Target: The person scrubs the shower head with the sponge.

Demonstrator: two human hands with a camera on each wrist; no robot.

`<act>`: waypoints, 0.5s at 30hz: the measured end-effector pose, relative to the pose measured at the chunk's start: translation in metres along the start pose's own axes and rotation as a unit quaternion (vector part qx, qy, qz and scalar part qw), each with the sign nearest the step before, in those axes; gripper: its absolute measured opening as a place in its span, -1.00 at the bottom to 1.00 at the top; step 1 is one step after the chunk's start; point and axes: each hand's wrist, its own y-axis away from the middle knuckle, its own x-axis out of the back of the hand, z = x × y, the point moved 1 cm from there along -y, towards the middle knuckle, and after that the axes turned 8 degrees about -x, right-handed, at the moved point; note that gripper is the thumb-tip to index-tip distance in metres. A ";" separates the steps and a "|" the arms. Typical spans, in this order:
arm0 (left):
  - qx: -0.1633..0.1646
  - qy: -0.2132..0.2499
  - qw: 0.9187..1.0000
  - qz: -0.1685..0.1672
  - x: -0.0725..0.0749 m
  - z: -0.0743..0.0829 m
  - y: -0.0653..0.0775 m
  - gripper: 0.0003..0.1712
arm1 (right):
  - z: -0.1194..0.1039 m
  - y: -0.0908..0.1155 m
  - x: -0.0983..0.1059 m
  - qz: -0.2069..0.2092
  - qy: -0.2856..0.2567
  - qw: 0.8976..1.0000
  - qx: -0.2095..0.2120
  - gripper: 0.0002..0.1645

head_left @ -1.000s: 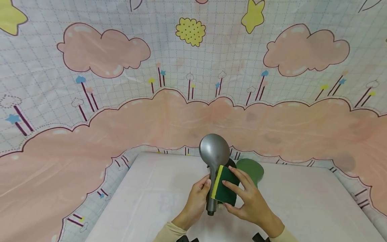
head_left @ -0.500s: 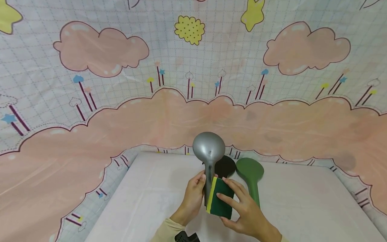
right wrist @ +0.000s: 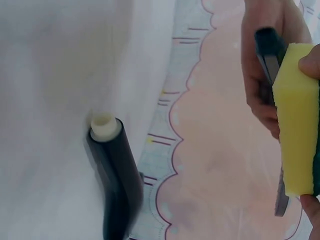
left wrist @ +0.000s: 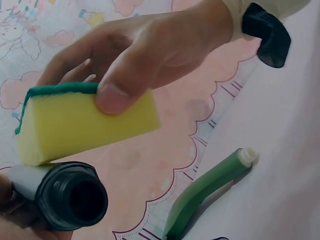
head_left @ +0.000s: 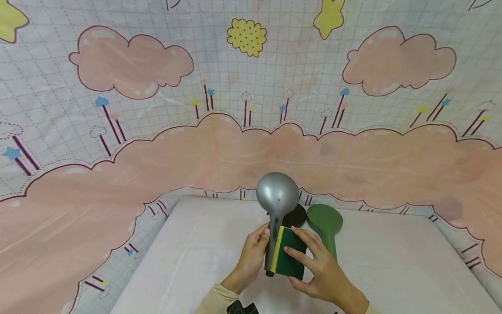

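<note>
My left hand [head_left: 251, 257] grips the handle of a grey shower head [head_left: 277, 192], held upright above the table with its round head at the top. A sponge [head_left: 292, 257], yellow with a dark green scouring side, is pinched between the thumb and fingers of my right hand [head_left: 327, 272]. Its yellow face lies against the right side of the grey handle. The left wrist view looks at the handle's threaded end [left wrist: 82, 202], with the sponge [left wrist: 90, 125] right at it. Seen from the right wrist, the sponge [right wrist: 297, 125] hides part of the handle.
Behind the held things lie a black shower head [head_left: 295, 216], partly covered, and a green shower head [head_left: 324, 220] to its right. Both are on the white tabletop [head_left: 392, 253]. A cloud-patterned cloth [head_left: 251, 157] rises beyond the table's far edge.
The sponge slid down along the grey handle, then slightly back up. The shower head shifted left and then back right. Both hands keep their holds.
</note>
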 end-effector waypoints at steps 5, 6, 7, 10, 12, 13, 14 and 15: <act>0.000 -0.018 1.000 -0.024 -0.002 0.000 0.004 -0.40 | 0.006 -0.005 0.006 0.007 0.007 1.000 -0.006 -0.41; -0.001 -0.016 0.999 -0.028 -0.002 0.001 0.005 -0.40 | 0.007 -0.006 0.007 0.010 0.006 1.000 -0.006 -0.41; -0.003 -0.015 0.999 -0.031 -0.002 0.002 0.006 -0.40 | 0.008 -0.007 0.008 0.012 0.008 1.000 -0.007 -0.41; -0.007 -0.010 0.999 -0.040 -0.003 0.003 0.007 -0.39 | 0.010 -0.009 0.012 0.017 0.012 1.000 -0.012 -0.41; -0.005 -0.005 0.999 -0.044 -0.003 0.004 0.008 -0.40 | 0.012 -0.010 0.014 0.021 0.017 1.000 -0.015 -0.41; -0.003 -0.003 0.999 -0.046 -0.003 0.005 0.009 -0.40 | 0.012 -0.011 0.015 0.023 0.021 0.999 -0.018 -0.40; -0.001 -0.002 0.999 -0.046 -0.003 0.005 0.009 -0.40 | 0.013 -0.011 0.015 0.025 0.025 0.999 -0.020 -0.40; 0.002 0.000 0.999 -0.046 -0.003 0.005 0.010 -0.41 | 0.014 -0.012 0.016 0.028 0.029 0.999 -0.022 -0.40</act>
